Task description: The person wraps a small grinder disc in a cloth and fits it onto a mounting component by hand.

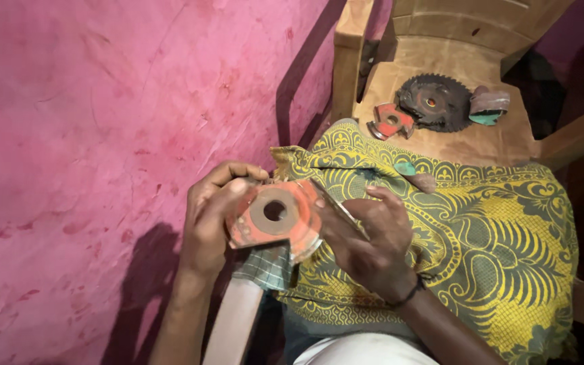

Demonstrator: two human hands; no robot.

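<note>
Left hand (212, 215) grips the rim of a red-painted round metal cutter disc with centre hole (275, 217), held over the yellow-patterned cloth's (481, 243) left edge; right hand (366, 240) pinches a thin metal strip (336, 205) against it. Likely heavy, rigid, sharp-edged: hold by rim.

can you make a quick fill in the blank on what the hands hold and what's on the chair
1. The left hand grips a round orange cutter disc with a ____ through its centre.
2. The right hand presses a thin flat tool against the disc's ____ edge.
3. The toothed saw blade lies on the ____.
4. The patterned cloth is green and ____.

Missing words: hole; right; chair; yellow
</note>
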